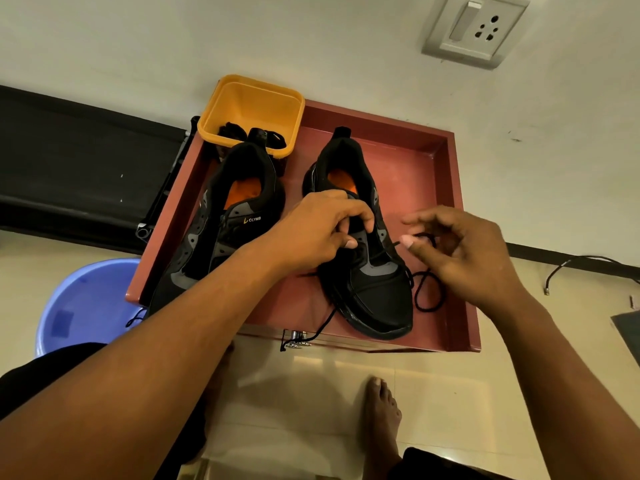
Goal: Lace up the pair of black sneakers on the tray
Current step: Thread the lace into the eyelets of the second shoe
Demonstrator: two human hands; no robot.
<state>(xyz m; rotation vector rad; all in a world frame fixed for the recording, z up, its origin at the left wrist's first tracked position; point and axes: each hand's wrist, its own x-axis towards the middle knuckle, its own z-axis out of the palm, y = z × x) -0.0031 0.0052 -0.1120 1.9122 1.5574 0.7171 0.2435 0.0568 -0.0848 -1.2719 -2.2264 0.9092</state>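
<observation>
Holding two black sneakers [221,237], red tray [433,202]; black items [235,131] in yellow tub [263,109].

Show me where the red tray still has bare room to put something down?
The back right corner of the tray, between the heel of the right sneaker and the walls, is bare. The yellow tub and left sneaker crowd the back left; the left hand, right hand and loose lace crowd the front.

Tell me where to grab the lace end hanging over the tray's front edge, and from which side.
Pinch the lace end just above its tip, coming from the near side. There it dangles free below the tray's front edge; farther up it lies flat on the tray floor beside the right sneaker, harder to get under.
</observation>
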